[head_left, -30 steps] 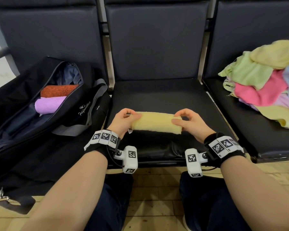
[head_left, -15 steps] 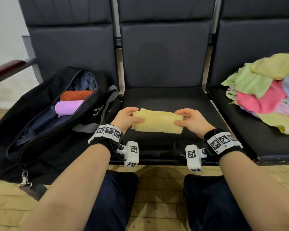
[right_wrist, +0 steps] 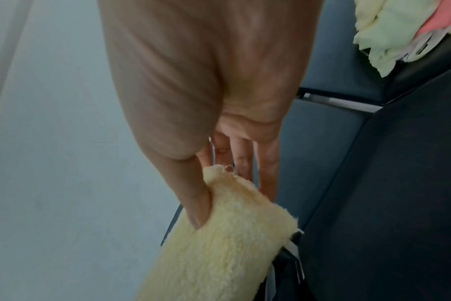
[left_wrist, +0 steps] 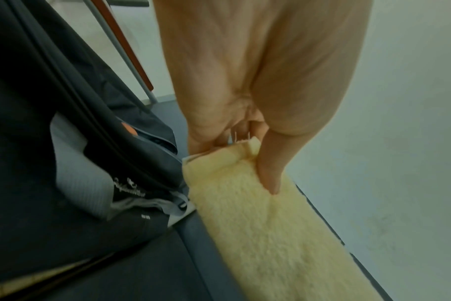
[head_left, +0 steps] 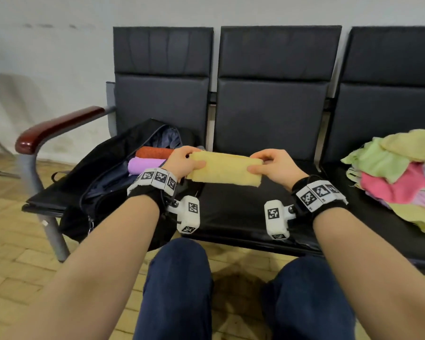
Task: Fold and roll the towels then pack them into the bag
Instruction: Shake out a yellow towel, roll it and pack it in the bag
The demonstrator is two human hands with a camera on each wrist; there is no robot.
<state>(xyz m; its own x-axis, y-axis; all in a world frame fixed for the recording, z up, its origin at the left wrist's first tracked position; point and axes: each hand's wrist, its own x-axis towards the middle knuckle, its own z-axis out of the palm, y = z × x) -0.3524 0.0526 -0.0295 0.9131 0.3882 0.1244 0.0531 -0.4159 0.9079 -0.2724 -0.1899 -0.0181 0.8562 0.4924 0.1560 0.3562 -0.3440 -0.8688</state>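
Note:
A rolled yellow towel (head_left: 223, 170) (left_wrist: 268, 230) (right_wrist: 214, 250) hangs in the air above the middle seat, held level by both ends. My left hand (head_left: 185, 161) (left_wrist: 247, 154) pinches its left end, thumb on the near side. My right hand (head_left: 271, 165) (right_wrist: 219, 183) pinches the right end the same way. The open black bag (head_left: 108, 182) (left_wrist: 72, 154) lies on the left seat, just beside the left hand. Inside it lie a rolled orange towel (head_left: 155, 152) and a rolled purple towel (head_left: 144, 165).
A pile of loose towels (head_left: 400, 177) (right_wrist: 389, 30) in green, pink, yellow and lilac sits on the right seat. The bench has a wooden armrest (head_left: 57, 126) at the far left. My knees (head_left: 179, 278) are close to the seat's front edge, over a wood floor.
Both hands have lifted the rolled yellow towel off the middle seat and carried it a little toward the bag. The head camera has tilted up.

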